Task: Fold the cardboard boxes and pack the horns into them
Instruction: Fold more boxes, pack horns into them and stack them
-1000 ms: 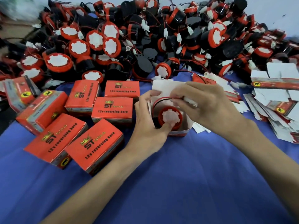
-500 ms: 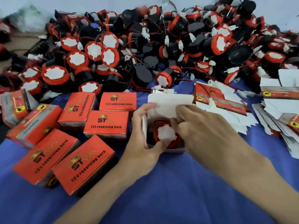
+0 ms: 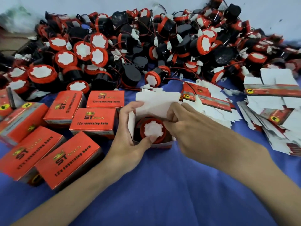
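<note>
- The horn (image 3: pixel 153 130) sits inside the open box (image 3: pixel 156 101), mid-table, lid flap up at the far side.
- Left hand (image 3: pixel 128 136) grips the box's left wall, thumb pressing the horn's white face.
- Right hand (image 3: pixel 187 128) has its fingers curled into the box's right side, probably tucking the wire, hard to tell.
- Risk: a wire caught under the flap means the lid won't close, or the cardboard tears.

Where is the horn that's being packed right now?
Head view, centre: the red-rimmed black horn sits inside the open white cardboard box, between the left hand and right hand.
</note>
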The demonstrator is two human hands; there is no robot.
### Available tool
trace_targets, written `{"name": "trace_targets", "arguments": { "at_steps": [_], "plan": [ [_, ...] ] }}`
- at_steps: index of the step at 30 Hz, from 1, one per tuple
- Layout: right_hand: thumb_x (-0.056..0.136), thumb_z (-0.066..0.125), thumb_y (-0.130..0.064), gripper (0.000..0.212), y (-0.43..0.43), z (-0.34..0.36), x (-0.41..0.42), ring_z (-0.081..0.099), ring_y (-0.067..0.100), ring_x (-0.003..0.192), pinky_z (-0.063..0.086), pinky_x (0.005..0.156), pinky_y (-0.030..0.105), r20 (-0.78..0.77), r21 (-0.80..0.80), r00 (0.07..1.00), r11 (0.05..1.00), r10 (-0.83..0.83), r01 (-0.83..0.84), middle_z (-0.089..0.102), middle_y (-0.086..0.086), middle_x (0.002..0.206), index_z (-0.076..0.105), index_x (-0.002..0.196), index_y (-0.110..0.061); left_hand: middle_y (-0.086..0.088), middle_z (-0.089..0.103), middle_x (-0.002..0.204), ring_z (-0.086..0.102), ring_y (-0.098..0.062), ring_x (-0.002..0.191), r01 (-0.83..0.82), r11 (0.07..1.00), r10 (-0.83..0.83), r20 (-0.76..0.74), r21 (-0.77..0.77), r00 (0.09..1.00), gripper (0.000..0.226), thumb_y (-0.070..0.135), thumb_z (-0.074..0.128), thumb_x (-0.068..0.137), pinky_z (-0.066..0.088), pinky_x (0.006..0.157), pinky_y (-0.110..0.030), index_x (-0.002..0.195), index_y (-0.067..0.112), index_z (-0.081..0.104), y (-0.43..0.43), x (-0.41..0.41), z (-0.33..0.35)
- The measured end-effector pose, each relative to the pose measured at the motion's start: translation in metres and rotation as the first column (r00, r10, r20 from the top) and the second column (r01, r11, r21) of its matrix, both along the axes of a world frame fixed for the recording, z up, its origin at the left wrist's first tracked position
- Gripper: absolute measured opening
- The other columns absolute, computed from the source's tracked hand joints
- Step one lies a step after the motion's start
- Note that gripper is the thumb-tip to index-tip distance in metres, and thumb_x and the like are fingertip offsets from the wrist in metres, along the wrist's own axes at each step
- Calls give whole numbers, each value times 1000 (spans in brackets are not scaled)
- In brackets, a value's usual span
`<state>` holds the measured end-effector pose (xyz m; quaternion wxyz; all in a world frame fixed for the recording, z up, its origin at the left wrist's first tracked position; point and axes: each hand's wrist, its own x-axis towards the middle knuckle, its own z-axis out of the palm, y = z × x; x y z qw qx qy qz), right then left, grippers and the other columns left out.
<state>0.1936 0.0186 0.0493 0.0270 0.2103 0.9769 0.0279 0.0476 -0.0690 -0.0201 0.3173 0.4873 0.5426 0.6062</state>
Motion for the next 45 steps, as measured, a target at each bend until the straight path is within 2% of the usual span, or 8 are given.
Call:
{"name": "trace_targets", "arguments": {
  "at_steps": [4, 9, 12, 25, 33, 37, 42, 45],
  "plan": [
    [97, 42, -16, 35, 1, -5, 4, 30, 19, 90, 38, 77, 30, -39, 2, 998, 999, -50, 50, 24, 1, 100, 49, 130, -25, 27, 45, 123, 50, -2, 120, -30, 1000, 30, -48, -5, 998, 71, 10, 67, 72, 45, 101, -24, 115, 58, 36, 0, 1, 2],
    [77, 69, -12, 6, 6, -20, 8, 52, 21, 57, 45, 50, 33, -518, 109, 847, 991, 120, -74, 56, 3, 68, 69, 74, -8, 37, 44, 116, 50, 1, 118, -51, 999, 52, -77, 7, 996, 67, 9, 64, 72, 43, 99, -19, 119, 46, 35, 1, 3, 1],
    [80, 73, -17, 15, 6, -41, 13, 57, 28, 61, 50, 57, 39, -691, 8, 719, 995, 76, -97, 64, 7, 70, 74, 76, -2, 48, 42, 107, 45, 15, 112, -66, 998, 67, -110, 13, 992, 64, 9, 63, 71, 37, 91, -4, 119, 42, 36, -1, 3, 1],
    [87, 62, -21, 17, 14, -58, 20, 49, 17, 91, 28, 86, 36, -717, 185, 672, 980, 185, -73, 71, -16, 90, 73, 73, -17, 48, 38, 108, 38, 25, 111, -76, 997, 79, -116, 27, 990, 63, 8, 63, 70, 30, 89, 3, 121, 34, 37, 0, 3, 0],
    [88, 57, -20, 18, 16, -59, 26, 46, 21, 93, 36, 87, 22, -667, -48, 729, 968, 152, -246, 67, -8, 93, 73, 91, -11, 32, 48, 124, 47, 6, 120, -59, 997, 59, 14, 40, 998, 52, 16, 62, 73, 39, 101, -16, 117, 38, 43, 2, 4, 1],
    [86, 59, -7, 28, 11, -65, 23, 50, 24, 108, 40, 94, 25, -760, -16, 634, 970, 146, -242, 49, 12, 122, 62, 113, -1, -11, 51, 139, 48, -27, 130, -50, 996, 33, 229, 71, 973, 36, 28, 39, 89, 34, 111, -52, 122, 26, 54, 3, 1, 1],
    [81, 61, 0, 30, 9, -64, 20, 51, 16, 108, 50, 89, 20, -911, -138, 403, 984, -80, -116, 43, 8, 117, 56, 110, 6, 9, 57, 134, 47, -13, 132, -40, 997, 32, 116, 59, 993, 32, 34, 46, 93, 31, 114, -46, 117, 43, 64, 4, -2, -3],
    [82, 61, 1, 21, 5, -66, 18, 62, 12, 95, 53, 85, 23, -875, -275, 454, 946, -171, -173, 64, 4, 102, 64, 103, 1, 11, 51, 140, 43, -11, 134, -33, 997, 34, -12, 75, 999, 51, 23, 62, 85, 34, 113, -44, 125, 54, 50, 4, -2, -5]
  ]
}}
